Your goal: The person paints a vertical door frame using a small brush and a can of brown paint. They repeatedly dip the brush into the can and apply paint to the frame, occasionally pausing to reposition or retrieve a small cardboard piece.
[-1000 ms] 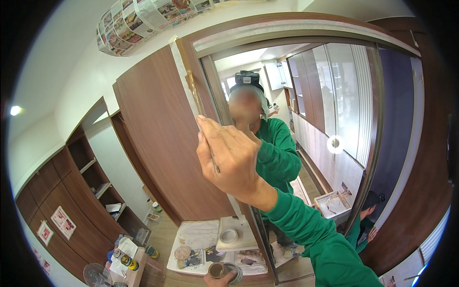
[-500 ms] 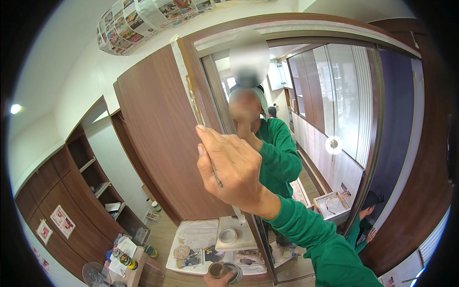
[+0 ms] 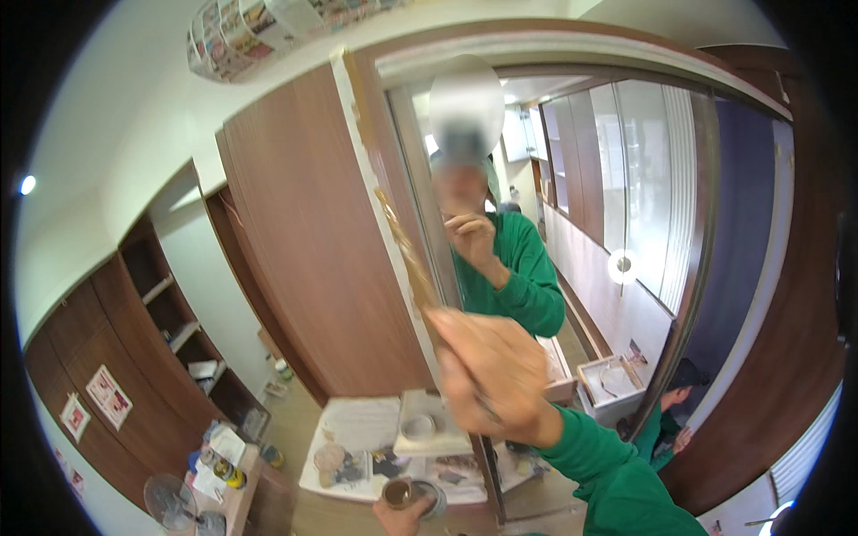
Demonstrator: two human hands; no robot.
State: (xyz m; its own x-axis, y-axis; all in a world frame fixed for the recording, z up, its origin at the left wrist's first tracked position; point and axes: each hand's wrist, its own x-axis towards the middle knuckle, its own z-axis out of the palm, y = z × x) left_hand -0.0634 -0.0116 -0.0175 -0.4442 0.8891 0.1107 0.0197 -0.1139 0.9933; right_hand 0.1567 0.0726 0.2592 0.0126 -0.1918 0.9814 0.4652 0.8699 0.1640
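Observation:
My right hand (image 3: 500, 371), blurred by motion, is pinched round a slim paintbrush (image 3: 403, 243) with a golden-brown shine. The brush points up and to the left along the brown upright frame strip (image 3: 368, 98), which has pale tape down its left edge; I cannot tell if the tip touches it. Low in the view, my left hand (image 3: 401, 520) is wrapped round a small cup (image 3: 396, 491) of brown liquid. A grey round can (image 3: 434, 498) shows just beside the cup; whether that hand holds it too is unclear.
A mirrored door (image 3: 572, 268) right of the strip reflects me. Brown wood panel (image 3: 313, 241) stands left. Below lies a covered platform (image 3: 357, 420) with a tape roll (image 3: 418, 427) and papers. A table (image 3: 241, 500) with cans and a fan is lower left. Another person (image 3: 684, 393) appears far right.
My right hand has moved down and to the right with the paintbrush, from higher on the strip. My left hand has shifted slightly left with the cup. The view has tilted a little.

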